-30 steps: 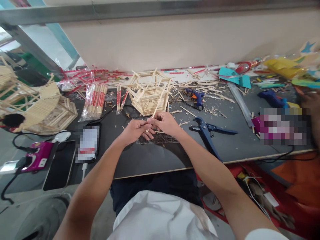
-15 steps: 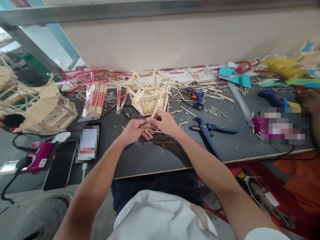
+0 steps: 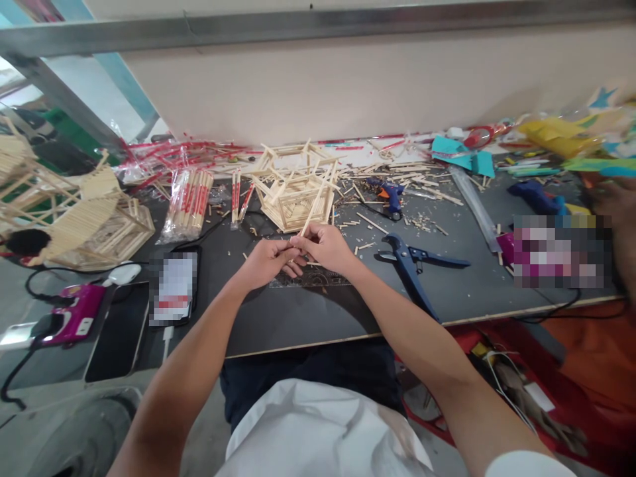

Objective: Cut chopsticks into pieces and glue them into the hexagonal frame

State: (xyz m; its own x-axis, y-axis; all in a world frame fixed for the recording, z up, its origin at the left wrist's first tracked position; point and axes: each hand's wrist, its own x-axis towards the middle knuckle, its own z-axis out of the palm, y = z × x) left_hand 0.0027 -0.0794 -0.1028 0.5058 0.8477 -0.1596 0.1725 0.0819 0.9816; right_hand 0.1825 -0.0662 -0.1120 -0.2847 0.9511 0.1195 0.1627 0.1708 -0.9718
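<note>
My left hand (image 3: 269,262) and my right hand (image 3: 322,248) meet over the near part of the dark table. The right one pinches a thin wooden stick (image 3: 309,217) that points up and away. Fingers of the left are closed against the right fingertips; whatever lies between them is too small to make out. Just beyond stands a many-sided frame of wooden sticks (image 3: 297,195). Under my hands lies a clear ruler-like strip (image 3: 322,278). Blue cutters (image 3: 410,265) rest to the right of my right hand.
Red-labelled chopstick packs (image 3: 191,202) lie left of the frame. Wood scraps and a blue glue gun (image 3: 392,192) are behind right. Phones (image 3: 118,331) and a magenta power strip (image 3: 79,311) sit at left. Another person's hand (image 3: 621,218) shows at the right edge.
The view has shifted very slightly. Both hands keep nearly the same place and grip, and the stick still points up and away.
</note>
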